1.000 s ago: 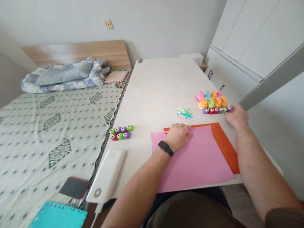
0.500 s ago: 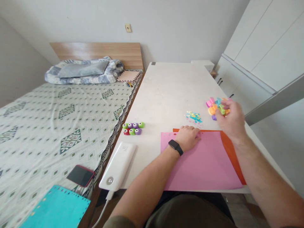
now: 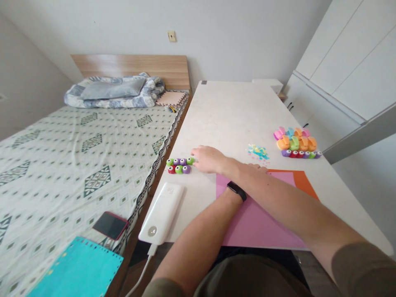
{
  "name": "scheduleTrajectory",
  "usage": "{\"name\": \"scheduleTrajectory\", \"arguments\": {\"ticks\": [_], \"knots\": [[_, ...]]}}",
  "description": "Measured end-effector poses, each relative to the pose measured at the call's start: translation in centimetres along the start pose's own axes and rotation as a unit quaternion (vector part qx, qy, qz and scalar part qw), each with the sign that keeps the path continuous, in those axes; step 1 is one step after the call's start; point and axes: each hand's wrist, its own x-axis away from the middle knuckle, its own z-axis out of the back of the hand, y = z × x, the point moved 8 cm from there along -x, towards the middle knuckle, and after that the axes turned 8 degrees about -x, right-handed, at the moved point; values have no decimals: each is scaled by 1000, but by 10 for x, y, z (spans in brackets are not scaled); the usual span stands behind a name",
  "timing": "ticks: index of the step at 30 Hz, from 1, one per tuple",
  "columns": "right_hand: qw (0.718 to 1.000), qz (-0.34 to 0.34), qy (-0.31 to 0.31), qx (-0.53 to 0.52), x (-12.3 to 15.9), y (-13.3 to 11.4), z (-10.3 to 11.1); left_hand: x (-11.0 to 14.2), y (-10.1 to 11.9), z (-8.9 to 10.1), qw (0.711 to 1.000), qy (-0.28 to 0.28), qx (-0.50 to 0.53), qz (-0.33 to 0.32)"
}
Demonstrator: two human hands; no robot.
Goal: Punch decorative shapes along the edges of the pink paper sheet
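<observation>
Currently: arms crossed, right hand at small punches

Right hand [image 3: 208, 159] reaches over left forearm; fingers at end green punch [image 3: 189, 161] of the two-row group, beyond white power bank [image 3: 162, 212]. Grip closure: cannot tell. Left hand [image 3: 258, 168], mostly hidden, at far edge of pink sheet [image 3: 252, 225], which overlaps orange sheet [image 3: 305, 181]. Finger spread unclear. Confetti [image 3: 258, 152] lies just beyond.

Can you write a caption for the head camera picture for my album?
Right hand reaching across to the little punches beside pink paper.

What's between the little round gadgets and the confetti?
The right hand, its fingertips at the gadgets, then white tabletop up to the confetti; the head view shows it.
</observation>
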Motion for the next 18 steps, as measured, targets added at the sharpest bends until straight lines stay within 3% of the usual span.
{"name": "scheduleTrajectory", "arguments": {"ticks": [5, 10, 13, 18], "knots": [[999, -26, -10, 25, -23, 4, -20, -1, -2, -3, 1000, -1, 30, -9], [999, -34, 0, 30, -20, 6, -20, -5, -6, -14, 1000, 11, 12, -18], [998, -48, 31, 20, -14, 8, -7, -5, -5, -13, 1000, 18, 6, -17], [983, -50, 149, -100, 21, 20, 39, -3, -1, -10, 1000, -12, 4, 1]]}}
